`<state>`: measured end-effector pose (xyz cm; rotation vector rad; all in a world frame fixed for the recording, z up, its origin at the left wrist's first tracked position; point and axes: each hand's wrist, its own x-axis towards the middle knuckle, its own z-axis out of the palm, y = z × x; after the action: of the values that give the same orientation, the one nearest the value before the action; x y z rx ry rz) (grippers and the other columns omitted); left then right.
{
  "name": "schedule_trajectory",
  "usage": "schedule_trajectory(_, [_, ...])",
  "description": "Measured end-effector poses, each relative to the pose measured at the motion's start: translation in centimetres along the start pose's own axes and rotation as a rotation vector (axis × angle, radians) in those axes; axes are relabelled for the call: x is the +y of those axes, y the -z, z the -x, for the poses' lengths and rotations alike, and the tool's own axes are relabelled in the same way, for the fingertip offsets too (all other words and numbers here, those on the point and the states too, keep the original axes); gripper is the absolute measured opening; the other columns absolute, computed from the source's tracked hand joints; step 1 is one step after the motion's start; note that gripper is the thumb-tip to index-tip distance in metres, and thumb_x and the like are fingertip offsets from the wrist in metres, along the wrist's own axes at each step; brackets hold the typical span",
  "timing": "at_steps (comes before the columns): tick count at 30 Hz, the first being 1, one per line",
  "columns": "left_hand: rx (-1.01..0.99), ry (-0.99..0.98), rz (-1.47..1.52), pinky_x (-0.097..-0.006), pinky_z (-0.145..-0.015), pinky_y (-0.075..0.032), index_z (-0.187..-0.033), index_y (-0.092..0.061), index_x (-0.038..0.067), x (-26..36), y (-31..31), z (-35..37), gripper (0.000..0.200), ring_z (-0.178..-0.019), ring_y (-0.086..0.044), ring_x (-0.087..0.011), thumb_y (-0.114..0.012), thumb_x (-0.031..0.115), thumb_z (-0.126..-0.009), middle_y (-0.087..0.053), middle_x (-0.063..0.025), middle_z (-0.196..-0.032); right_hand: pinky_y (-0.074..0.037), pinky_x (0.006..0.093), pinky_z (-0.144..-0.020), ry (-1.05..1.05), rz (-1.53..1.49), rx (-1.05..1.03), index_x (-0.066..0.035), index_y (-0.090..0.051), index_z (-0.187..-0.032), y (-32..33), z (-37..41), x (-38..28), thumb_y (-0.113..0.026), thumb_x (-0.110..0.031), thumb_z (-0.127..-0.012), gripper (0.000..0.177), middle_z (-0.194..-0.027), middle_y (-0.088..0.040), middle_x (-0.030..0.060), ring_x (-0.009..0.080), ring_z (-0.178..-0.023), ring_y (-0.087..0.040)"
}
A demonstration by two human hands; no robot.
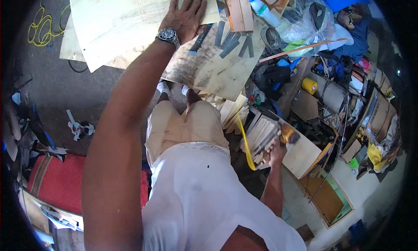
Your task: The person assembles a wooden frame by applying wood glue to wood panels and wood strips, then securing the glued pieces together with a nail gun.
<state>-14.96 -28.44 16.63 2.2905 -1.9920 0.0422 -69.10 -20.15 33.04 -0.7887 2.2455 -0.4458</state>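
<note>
My left hand, with a watch at the wrist, lies flat with fingers spread on a pale plywood sheet. Low on the right, my right hand is wrapped round a tool with a yellowish, blurred end. Beside that hand a yellow strip hangs down; whether it joins the tool I cannot tell. Dark flat strips and a blue-and-black tool rest on the stained board under the sheet.
Wooden pieces and a plastic bottle stand at the board's far right. Clutter with a plastic bag fills the right side. A wooden box is beside my right hand. A yellow cord lies on the floor, left.
</note>
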Motion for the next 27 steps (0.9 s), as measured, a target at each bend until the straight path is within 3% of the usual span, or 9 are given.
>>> schedule_trajectory(2, [-0.096, -0.033, 0.172, -0.0572, -0.115, -0.012, -0.146, -0.025, -0.002, -0.4, 1.0, -0.3, 0.076, -0.144, -0.017, -0.036, -0.045, 0.05, -0.094, -0.022, -0.0188, -0.155, -0.038, 0.0248, -0.04, -0.264, 0.034, 0.056, -0.007, -0.054, -0.107, 6.6, 1.2, 4.5, -0.071, -0.02, -0.087, 0.03, -0.063, -0.048, -0.0029, 0.0076, -0.049, -0.048])
schedule_trajectory(5, [-0.066, -0.07, 0.088, -0.0576, -0.115, -0.012, -0.146, -0.027, -0.003, -0.3, 0.6, -0.3, 0.074, -0.144, -0.017, -0.0368, -0.045, 0.047, -0.093, -0.022, -0.0216, -0.154, -0.039, 0.0321, -0.04, -0.141, 0.366, 0.152, -0.003, -0.061, -0.092, 13.0, 6.4, 8.8, -0.071, -0.03, -0.085, 0.029, -0.056, -0.047, 0.0, 0.0159, -0.043, -0.046])
schedule_trajectory(8, [-0.151, -0.058, 0.04, -0.0575, -0.115, -0.011, -0.147, -0.024, -0.002, 0.0, 2.1, -0.3, 0.076, -0.144, -0.016, -0.0362, -0.043, 0.048, -0.093, -0.02, -0.0209, -0.155, -0.048, 0.0451, -0.057, 0.286, 1.317, 0.364, 0.0, -0.067, -0.098, 24.9, 5.3, 15.8, -0.071, -0.041, -0.081, 0.044, -0.065, -0.061, 0.0142, 0.0359, -0.06, -0.06])
schedule_trajectory(13, [0.068, -0.06, -0.042, -0.0603, -0.109, -0.023, -0.145, -0.034, 0.008, 0.0, -0.4, 0.6, 0.07, -0.14, -0.03, -0.0295, -0.05, 0.051, -0.091, -0.033, -0.0117, -0.151, -0.052, 0.0483, -0.077, -0.229, 1.238, 0.871, -0.005, -0.063, -0.114, 22.8, 12.6, 3.1, -0.067, -0.047, -0.081, 0.054, -0.098, -0.068, 0.0226, 0.0388, -0.087, -0.067])
schedule_trajectory(18, [0.079, -0.066, -0.074, -0.0594, -0.11, -0.022, -0.145, -0.033, 0.007, 0.6, -0.1, 0.9, 0.071, -0.14, -0.029, -0.031, -0.049, 0.05, -0.091, -0.032, -0.0134, -0.151, -0.054, 0.0412, -0.072, -0.016, 1.037, 1.025, -0.009, -0.06, -0.12, 29.1, 7.8, 5.5, -0.068, -0.048, -0.081, 0.056, -0.101, -0.068, 0.0186, 0.034, -0.082, -0.068])
schedule_trajectory(19, [0.105, -0.065, -0.067, -0.0591, -0.11, -0.022, -0.145, -0.032, 0.007, 0.3, -0.3, 0.7, 0.07, -0.14, -0.029, -0.0312, -0.049, 0.049, -0.092, -0.032, -0.0136, -0.151, -0.053, 0.0406, -0.068, 0.133, 1.158, 0.737, -0.008, -0.059, -0.119, 29.3, 5.3, 5.8, -0.069, -0.044, -0.082, 0.053, -0.097, -0.068, 0.0163, 0.0316, -0.077, -0.066])
schedule_trajectory(23, [0.001, -0.165, -0.069, -0.0575, -0.115, -0.006, -0.149, -0.017, -0.001, -1.0, -1.6, 1.0, 0.081, -0.145, -0.012, -0.036, -0.042, 0.052, -0.093, -0.017, -0.0186, -0.157, -0.048, 0.033, -0.058, 0.028, 0.165, 0.297, -0.003, -0.062, -0.105, 16.2, 5.8, 4.3, -0.072, -0.024, -0.083, 0.033, -0.079, -0.061, 0.0044, 0.0164, -0.065, -0.056])
schedule_trajectory(24, [0.038, -0.201, -0.13, -0.0519, -0.115, -0.019, -0.148, -0.026, 0.006, -1.0, 0.4, 1.7, 0.069, -0.142, -0.025, -0.031, -0.048, 0.042, -0.093, -0.025, -0.0139, -0.155, -0.046, 0.0281, -0.053, 0.061, 0.05, 0.164, -0.004, -0.061, -0.105, 13.4, 4.7, 5.0, -0.073, -0.02, -0.084, 0.029, -0.077, -0.057, -0.0006, 0.0117, -0.062, -0.053])
schedule_trajectory(27, [0.03, -0.181, -0.012, -0.0489, -0.116, -0.018, -0.149, -0.023, 0.005, -2.0, -1.3, 1.3, 0.069, -0.144, -0.021, -0.0303, -0.046, 0.039, -0.093, -0.021, -0.0137, -0.156, -0.04, 0.0247, -0.047, 0.239, 0.139, -0.161, -0.004, -0.057, -0.101, 0.1, 9.8, -2.8, -0.071, -0.021, -0.086, 0.027, -0.073, -0.051, -0.0025, 0.0061, -0.058, -0.046])
